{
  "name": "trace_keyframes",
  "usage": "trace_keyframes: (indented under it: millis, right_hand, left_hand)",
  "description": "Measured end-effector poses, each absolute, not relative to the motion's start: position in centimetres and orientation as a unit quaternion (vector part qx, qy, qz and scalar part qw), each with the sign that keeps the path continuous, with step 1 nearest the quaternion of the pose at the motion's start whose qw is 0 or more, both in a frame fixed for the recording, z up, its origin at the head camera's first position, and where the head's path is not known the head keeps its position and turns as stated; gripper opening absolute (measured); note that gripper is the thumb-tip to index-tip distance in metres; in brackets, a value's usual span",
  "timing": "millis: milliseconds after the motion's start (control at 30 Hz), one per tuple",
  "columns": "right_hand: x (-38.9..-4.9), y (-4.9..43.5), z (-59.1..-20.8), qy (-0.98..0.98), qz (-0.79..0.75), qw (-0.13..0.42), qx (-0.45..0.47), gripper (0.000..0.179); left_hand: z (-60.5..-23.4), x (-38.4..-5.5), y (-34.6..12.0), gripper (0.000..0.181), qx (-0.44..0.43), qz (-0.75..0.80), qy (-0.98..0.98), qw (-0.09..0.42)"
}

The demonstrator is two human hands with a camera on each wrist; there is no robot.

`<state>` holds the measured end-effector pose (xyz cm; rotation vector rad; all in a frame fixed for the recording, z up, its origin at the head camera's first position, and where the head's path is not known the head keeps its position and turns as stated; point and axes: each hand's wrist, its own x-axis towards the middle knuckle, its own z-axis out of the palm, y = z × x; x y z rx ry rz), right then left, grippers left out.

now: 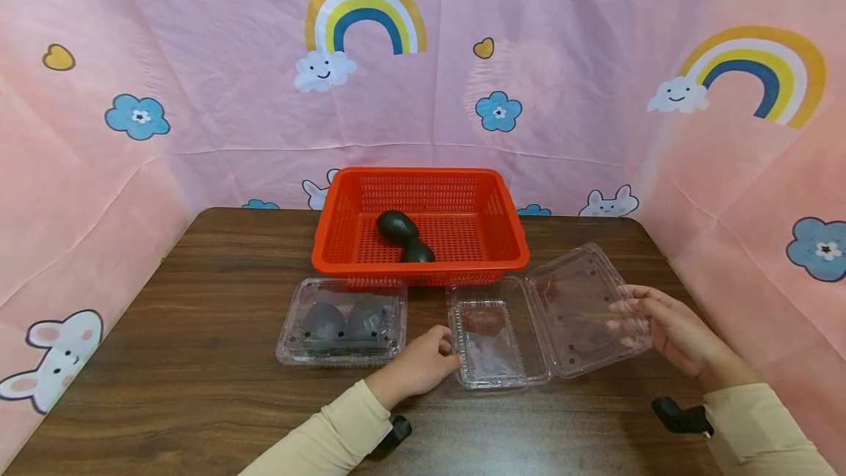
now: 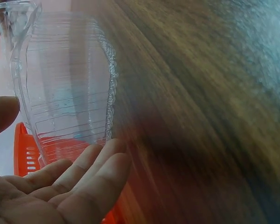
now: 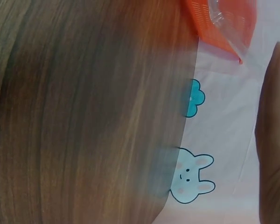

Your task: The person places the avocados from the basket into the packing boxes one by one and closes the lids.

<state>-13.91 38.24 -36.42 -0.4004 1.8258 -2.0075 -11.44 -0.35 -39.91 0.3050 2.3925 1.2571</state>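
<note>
A clear plastic clamshell box (image 1: 492, 340) lies on the table with its lid (image 1: 581, 314) spread out to the right; nothing is inside. At its left side is my left hand (image 1: 423, 362). In the left wrist view the fingers (image 2: 95, 179) lie fairly straight by the box wall, the thumb near the rim. My right hand (image 1: 674, 329) is at the lid's right edge with fingers extended; whether they touch it I cannot tell. A second clamshell box (image 1: 297, 340), closed, holds two dark avocados (image 1: 324, 320). Two more avocados (image 1: 396, 227) lie in the red basket (image 1: 423, 268).
The basket stands at the back of the brown wooden table (image 1: 198, 388), right behind both boxes. A pink printed cloth (image 1: 423, 116) hangs round the back and sides. Black wrist devices (image 1: 681, 417) sit at both sleeves.
</note>
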Motion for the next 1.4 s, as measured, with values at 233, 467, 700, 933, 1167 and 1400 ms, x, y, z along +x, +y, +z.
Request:
trace_keyframes:
  millis: [233,467,700,933,1167,1400]
  right_hand:
    - [-13.8,38.2,-35.9,0.671,-0.703,0.197,-0.13,0.034]
    - [-13.8,38.4,-35.7,0.668,-0.705,0.2,-0.133,0.034]
    - [-13.7,38.3,-35.7,0.656,-0.712,0.208,-0.143,0.036]
    - [-13.8,38.3,-35.7,0.644,-0.718,0.213,-0.153,0.038]
    - [-13.8,38.4,-35.6,0.645,-0.72,0.213,-0.145,0.036]
    - [-13.8,38.5,-35.6,0.645,-0.719,0.214,-0.146,0.037]
  left_hand:
    - [-39.6,-11.3,-0.6,0.056,0.107,0.454,0.862,0.198]
    - [-39.0,-11.1,-1.0,0.058,0.109,0.462,0.855,0.209]
    - [-38.2,-10.7,-1.5,0.053,0.133,0.474,0.843,0.216]
    - [-36.6,-10.3,-2.6,0.049,0.163,0.461,0.842,0.226]
    - [-34.7,-10.3,-4.5,0.047,0.153,0.454,0.854,0.204]
    - [-33.6,-10.6,-6.2,0.047,0.118,0.444,0.872,0.17]
